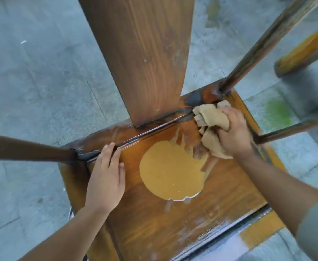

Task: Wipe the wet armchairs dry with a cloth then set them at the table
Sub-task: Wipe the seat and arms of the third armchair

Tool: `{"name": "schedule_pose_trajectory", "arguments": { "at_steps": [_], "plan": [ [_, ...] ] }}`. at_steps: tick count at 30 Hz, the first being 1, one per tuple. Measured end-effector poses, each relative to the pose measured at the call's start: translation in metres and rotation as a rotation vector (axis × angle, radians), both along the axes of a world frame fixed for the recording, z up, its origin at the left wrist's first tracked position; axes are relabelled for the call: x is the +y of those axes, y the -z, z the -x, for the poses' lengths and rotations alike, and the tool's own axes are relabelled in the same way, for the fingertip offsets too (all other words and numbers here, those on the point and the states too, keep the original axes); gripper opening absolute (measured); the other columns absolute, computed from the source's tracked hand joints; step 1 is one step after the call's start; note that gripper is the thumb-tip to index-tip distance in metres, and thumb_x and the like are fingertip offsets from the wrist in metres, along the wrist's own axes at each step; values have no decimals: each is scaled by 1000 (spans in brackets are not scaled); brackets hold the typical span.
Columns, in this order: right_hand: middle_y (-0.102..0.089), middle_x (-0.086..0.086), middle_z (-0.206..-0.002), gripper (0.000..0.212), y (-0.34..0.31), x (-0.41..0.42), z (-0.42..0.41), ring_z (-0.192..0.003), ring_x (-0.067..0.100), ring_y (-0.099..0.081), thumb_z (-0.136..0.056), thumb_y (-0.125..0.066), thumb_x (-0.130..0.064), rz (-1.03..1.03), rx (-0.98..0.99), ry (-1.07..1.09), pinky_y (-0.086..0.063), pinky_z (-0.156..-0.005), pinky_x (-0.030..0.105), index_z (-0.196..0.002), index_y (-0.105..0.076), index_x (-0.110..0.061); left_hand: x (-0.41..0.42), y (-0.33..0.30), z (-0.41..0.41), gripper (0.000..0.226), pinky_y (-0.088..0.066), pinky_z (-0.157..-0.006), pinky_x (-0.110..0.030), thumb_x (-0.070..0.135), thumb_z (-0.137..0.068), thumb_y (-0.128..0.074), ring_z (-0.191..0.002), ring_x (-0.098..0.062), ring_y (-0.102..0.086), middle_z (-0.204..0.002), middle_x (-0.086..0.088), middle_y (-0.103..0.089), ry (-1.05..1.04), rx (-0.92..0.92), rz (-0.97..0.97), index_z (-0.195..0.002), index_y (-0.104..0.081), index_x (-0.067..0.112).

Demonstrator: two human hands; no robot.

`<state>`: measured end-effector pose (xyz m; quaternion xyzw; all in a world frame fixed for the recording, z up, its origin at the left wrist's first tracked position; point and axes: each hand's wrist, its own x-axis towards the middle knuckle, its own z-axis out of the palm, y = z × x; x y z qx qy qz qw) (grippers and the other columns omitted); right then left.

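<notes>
The tan cloth [210, 119] is bunched up in the right hand [233, 132], pressed on the back corner of the brown armchair [173, 223] seat. The left hand [106, 178] lies flat on the seat, fingers straight. Grey floor [31, 81] is all around.

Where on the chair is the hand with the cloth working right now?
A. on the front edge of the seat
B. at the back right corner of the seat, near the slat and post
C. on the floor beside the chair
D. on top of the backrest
B: the right hand grips the bunched tan cloth against the seat's back right corner, beside the rear post.
</notes>
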<state>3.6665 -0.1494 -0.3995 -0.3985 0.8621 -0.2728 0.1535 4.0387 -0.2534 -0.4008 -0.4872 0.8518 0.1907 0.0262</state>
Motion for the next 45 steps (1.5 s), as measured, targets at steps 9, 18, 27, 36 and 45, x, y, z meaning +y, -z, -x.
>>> {"name": "schedule_pose_trajectory", "arguments": {
  "at_steps": [9, 18, 27, 36, 45],
  "plan": [
    [-56, -1, -136, 44, -7, 38, -20, -127, 16, -52, -94, -69, -13, 81, -229, -36, -41, -111, 37, -136, -58, -20, 82, -12, 6, 51, -19, -120, -39, 30, -103, -38, -151, -21, -19, -162, -5, -27, -322, -3, -80, -149, -41, 9],
    [-58, 1, -142, 65, -11, -44, -87, -132, 21, -51, -74, -70, -24, -64, -179, -732, -37, -114, 30, -138, -61, -18, 83, -16, 14, 43, -22, -121, -36, 26, -105, -39, -148, -14, -24, -159, 0, -34, -477, 113, -108, -144, -47, 12],
    [-56, -7, -138, 59, -10, -109, -131, -135, 10, -42, -71, -70, -31, -71, -165, -1302, -30, -117, 29, -130, -65, -27, 125, -39, 18, 45, -17, -118, -20, 7, -99, -45, -144, -14, -32, -156, -3, -38, -629, 87, -119, -145, -47, 5],
    [-51, 8, -136, 57, 5, -160, -181, -128, 28, -47, -83, -69, -17, 41, -35, -1294, -32, -111, 35, -138, -56, -16, 179, -27, 35, 47, 2, -108, -3, 14, -101, -39, -148, -2, -13, -161, 9, -23, -814, 144, -77, -147, -45, 10],
    [-54, -2, -136, 56, 0, -143, -207, -131, 9, -42, -74, -66, -31, -102, -82, -1814, -28, -114, 27, -130, -65, -25, 258, -24, 13, 47, -4, -115, -8, 8, -97, -47, -143, 3, -14, -158, 10, -27, -833, 172, -72, -144, -48, 6]
  ]
}}
